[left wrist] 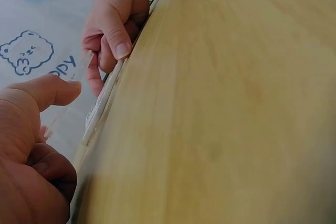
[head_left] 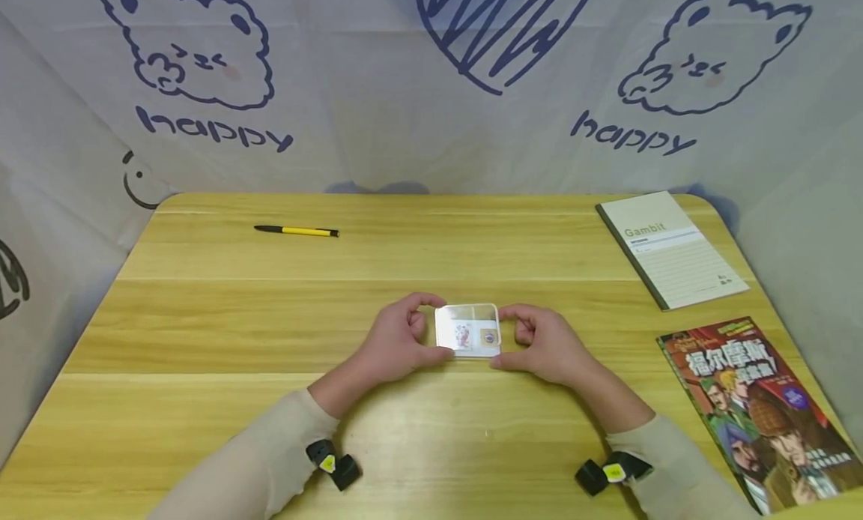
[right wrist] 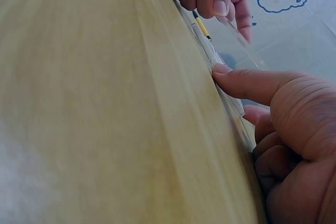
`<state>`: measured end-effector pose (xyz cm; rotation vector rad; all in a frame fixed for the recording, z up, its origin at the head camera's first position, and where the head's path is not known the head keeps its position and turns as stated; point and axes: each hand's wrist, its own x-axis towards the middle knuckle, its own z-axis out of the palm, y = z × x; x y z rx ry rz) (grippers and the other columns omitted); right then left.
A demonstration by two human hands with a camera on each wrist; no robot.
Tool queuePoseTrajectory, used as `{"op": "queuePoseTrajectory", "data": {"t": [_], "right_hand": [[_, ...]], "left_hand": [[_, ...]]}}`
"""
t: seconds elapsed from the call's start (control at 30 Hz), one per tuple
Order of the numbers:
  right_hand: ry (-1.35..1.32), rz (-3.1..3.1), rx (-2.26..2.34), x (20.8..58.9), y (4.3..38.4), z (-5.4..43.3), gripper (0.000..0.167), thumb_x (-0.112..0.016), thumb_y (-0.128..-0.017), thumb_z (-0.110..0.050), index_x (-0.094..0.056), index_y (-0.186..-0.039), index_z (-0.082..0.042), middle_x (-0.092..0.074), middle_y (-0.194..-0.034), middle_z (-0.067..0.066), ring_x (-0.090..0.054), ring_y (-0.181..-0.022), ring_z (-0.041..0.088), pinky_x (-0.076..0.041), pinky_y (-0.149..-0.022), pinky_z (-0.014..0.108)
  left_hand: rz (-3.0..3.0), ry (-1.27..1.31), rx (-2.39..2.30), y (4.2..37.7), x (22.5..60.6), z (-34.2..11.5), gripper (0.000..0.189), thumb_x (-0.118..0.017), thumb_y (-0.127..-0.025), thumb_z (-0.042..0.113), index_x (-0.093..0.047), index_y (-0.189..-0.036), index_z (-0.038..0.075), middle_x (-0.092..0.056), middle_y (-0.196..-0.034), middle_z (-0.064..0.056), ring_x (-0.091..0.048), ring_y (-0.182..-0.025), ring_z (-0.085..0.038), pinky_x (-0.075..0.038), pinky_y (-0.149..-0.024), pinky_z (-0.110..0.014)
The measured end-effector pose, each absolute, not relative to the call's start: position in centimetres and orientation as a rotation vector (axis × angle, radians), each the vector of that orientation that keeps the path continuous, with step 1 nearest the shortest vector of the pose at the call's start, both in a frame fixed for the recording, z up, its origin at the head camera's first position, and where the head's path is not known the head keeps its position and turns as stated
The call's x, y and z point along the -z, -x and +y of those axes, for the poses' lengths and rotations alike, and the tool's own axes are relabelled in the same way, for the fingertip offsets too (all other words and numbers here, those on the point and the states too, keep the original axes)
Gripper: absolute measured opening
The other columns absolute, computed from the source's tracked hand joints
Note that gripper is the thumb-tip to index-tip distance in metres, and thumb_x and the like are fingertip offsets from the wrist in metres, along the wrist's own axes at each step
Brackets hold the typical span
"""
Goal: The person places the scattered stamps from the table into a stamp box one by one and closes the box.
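Note:
Over the middle of the table, my left hand (head_left: pixel 398 340) pinches a thin clear plastic lid (right wrist: pixel 247 50) between thumb and fingers. Below the lid lies a shallow clear case (left wrist: pixel 103 103) with a whitish filling. My right hand (head_left: pixel 549 344) holds this case at its right end, thumb on the near edge. Both wrist views show a gap between lid and case, with the lid tilted above it. Through the clear plastic, the head view shows a small reddish picture (head_left: pixel 461 336) and a tan square with a dark round mark (head_left: pixel 489 338).
A yellow and black pen (head_left: pixel 300 231) lies at the back left of the wooden table (head_left: pixel 202 318). On the right are a pale notebook (head_left: pixel 681 258) and, nearer, a colourful comic book (head_left: pixel 762 407). White cloth with drawings (head_left: pixel 337 93) hangs behind the table.

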<state>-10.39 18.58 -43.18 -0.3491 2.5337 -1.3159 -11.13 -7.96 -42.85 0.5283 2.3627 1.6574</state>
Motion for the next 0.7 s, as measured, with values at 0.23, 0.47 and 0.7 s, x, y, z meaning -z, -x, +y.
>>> {"op": "queuePoseTrajectory", "data": {"t": [0.23, 0.47, 0.7], "right_hand": [[0.356, 2.536, 1.321, 43.13, 10.37, 18.58, 0.062, -0.094, -0.069, -0.019, -0.066, -0.123, -0.005, -0.038, -0.063, -0.003, -0.037, -0.058, 0.013, -0.04, -0.074, 0.037], [0.336, 2.532, 1.321, 42.74, 10.33, 18.51, 0.06, -0.094, -0.069, -0.019, -0.066, -0.122, -0.01, -0.037, -0.062, -0.003, -0.036, -0.057, 0.013, -0.04, -0.074, 0.038], [0.342, 2.523, 1.337, 42.76, 10.31, 18.5, 0.058, -0.094, -0.069, -0.019, -0.067, -0.12, -0.012, -0.036, -0.062, -0.003, -0.035, -0.057, 0.013, -0.039, -0.074, 0.038]], "left_hand": [[2.373, -0.523, -1.598, 11.21, 43.02, -7.53, 0.065, -0.091, -0.069, 0.006, -0.061, -0.126, 0.004, -0.032, -0.06, 0.006, -0.031, -0.054, -0.01, -0.036, -0.061, -0.028], [2.395, -0.518, -1.513, 11.42, 43.04, -7.34, 0.065, -0.091, -0.069, 0.008, -0.061, -0.127, 0.005, -0.034, -0.062, 0.005, -0.032, -0.054, -0.01, -0.035, -0.059, -0.027], [2.391, -0.487, -1.475, 11.51, 43.06, -7.27, 0.063, -0.091, -0.069, 0.008, -0.062, -0.125, 0.004, -0.036, -0.062, 0.004, -0.032, -0.053, -0.01, -0.033, -0.055, -0.027]]}}
